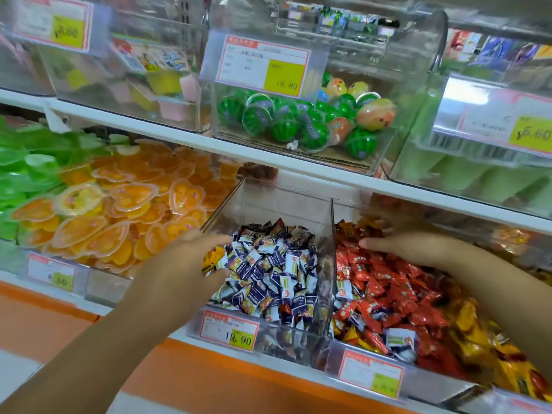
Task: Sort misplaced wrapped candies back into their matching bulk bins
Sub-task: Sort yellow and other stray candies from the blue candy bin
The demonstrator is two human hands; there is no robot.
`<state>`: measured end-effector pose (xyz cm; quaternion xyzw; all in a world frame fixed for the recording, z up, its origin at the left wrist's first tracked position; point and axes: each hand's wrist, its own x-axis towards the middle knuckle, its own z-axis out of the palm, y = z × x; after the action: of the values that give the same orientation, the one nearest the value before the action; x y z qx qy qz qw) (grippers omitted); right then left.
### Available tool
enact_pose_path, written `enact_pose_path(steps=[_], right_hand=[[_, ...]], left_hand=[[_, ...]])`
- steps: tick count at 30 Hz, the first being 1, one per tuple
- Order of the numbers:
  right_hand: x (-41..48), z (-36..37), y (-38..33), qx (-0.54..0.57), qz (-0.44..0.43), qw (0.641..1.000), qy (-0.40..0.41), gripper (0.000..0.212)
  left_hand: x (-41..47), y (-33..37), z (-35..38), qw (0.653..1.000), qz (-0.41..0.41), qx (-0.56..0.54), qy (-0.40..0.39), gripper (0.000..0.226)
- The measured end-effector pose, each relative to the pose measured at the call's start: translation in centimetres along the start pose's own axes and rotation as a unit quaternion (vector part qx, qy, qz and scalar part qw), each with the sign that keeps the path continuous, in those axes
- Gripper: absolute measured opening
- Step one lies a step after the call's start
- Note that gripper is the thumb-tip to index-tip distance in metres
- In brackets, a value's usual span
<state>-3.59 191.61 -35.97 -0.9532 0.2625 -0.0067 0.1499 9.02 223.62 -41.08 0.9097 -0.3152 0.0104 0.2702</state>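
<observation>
Well, our left hand (182, 264) hovers at the left edge of the purple-and-white bin (283, 201), fingers curled on what looks like a yellow candy (212, 259). Our right hand (400, 243) lies spread on the red candies (388, 279) next door. We should carry the yellow one across to the yellow pile (469, 321), then lift the white stray (343, 289) out singly, without dragging its neighbours.

Purple-and-white candy bin (277, 204) and red candy bin (427, 382) open above. Clear divider (332, 234) stands between them; white shelf (185, 137) overhangs their rear, low headroom.
</observation>
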Motion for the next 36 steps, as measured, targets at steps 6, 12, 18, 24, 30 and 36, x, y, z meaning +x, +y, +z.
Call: enact_pose_path(steps=[6,12,18,24,30,36], right_hand=[[3.0,1.3,-5.6,0.026,-0.128,0.991,0.031,0.020],[11.3,5.5,-10.7,-0.068,-0.160,0.979,-0.102,0.043],[15.1,9.0,-12.0,-0.182,-0.162,0.957,-0.159,0.055],[15.7,8.7,-10.8,-0.211,-0.136,0.949,-0.189,0.037],[13.4,5.8,-9.8,0.095,-0.147,0.962,-0.209,0.033],[12.0,4.6,-11.1,0.301,-0.110,0.926,-0.200,0.016]], left_hand=[[0.8,-0.8,-0.7,0.999,-0.010,0.014,0.038,0.049],[1.3,-1.4,-0.3,0.999,-0.029,-0.002,0.014,0.053],[1.8,-1.8,-0.6,0.999,-0.013,-0.048,0.003,0.057],[1.9,-2.1,-0.5,0.999,-0.013,-0.049,-0.008,0.060],[1.9,-2.1,-0.5,0.999,-0.006,-0.050,-0.002,0.063],[1.5,-2.2,-0.5,0.998,-0.013,-0.069,-0.003,0.061]])
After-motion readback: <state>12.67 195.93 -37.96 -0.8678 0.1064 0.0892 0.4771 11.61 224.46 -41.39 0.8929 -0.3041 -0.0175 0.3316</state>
